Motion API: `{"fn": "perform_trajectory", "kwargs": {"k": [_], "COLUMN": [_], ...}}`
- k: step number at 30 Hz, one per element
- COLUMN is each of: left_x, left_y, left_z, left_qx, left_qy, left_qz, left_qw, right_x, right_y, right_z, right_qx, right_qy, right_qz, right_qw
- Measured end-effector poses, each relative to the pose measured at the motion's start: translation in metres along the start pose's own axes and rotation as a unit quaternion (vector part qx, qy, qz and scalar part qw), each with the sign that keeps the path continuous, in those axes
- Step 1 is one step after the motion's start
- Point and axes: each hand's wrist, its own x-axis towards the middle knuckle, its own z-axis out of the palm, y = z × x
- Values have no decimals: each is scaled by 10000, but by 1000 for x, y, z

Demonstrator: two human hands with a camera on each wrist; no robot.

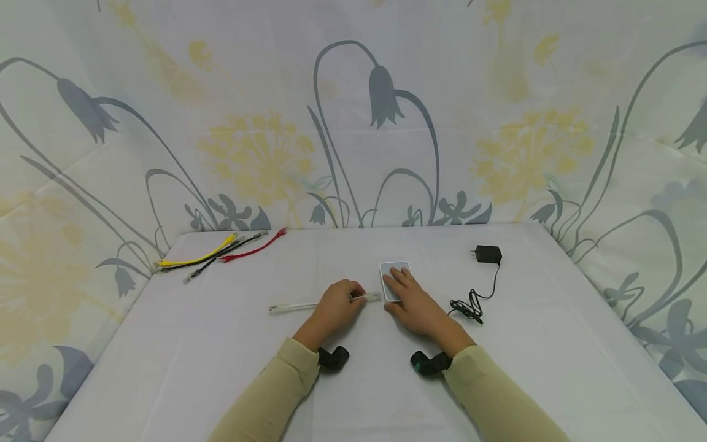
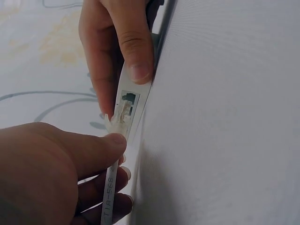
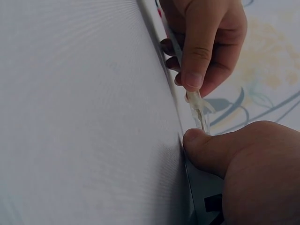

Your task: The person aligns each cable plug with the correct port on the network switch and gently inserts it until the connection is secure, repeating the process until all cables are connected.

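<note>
My left hand [image 1: 338,305] pinches a white Ethernet cable [image 1: 293,307] just behind its clear plug [image 2: 121,115], thumb on one side and fingers on the other. The plug's tip is right at the mouth of a network socket [image 2: 129,97] in the side of a small white router [image 1: 393,266]. My right hand [image 1: 417,307] holds the router, its fingers spread over the top and its thumb on the side with the socket. The fingers cover much of the router's top in the head view. The lettering TIA-568 shows along the cable.
At the back left lie a yellow cable [image 1: 200,256], black cables [image 1: 232,248] and a red cable [image 1: 255,250]. To the right is a black power adapter [image 1: 488,254] with its cord [image 1: 471,309] bundled nearer me. A patterned cloth [image 1: 353,153] hangs behind the white table [image 1: 221,380].
</note>
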Motion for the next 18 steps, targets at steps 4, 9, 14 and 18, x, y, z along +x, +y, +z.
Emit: {"fn": "perform_trajectory", "kwargs": {"k": [4, 9, 14, 18], "left_x": [0, 0, 0, 0], "left_y": [1, 0, 0, 0], "left_z": [2, 4, 5, 5], "left_qx": [-46, -39, 34, 51], "left_qy": [16, -9, 7, 34], "left_qz": [-5, -7, 12, 70], "left_qw": [10000, 10000, 10000, 10000], "right_x": [1, 1, 1, 1], "right_y": [0, 0, 0, -2], "right_z": [2, 3, 4, 4], "right_qx": [-31, -47, -89, -74], "right_qy": [-36, -30, -4, 5], "right_qz": [35, 32, -12, -24], "right_qw": [10000, 10000, 10000, 10000]}}
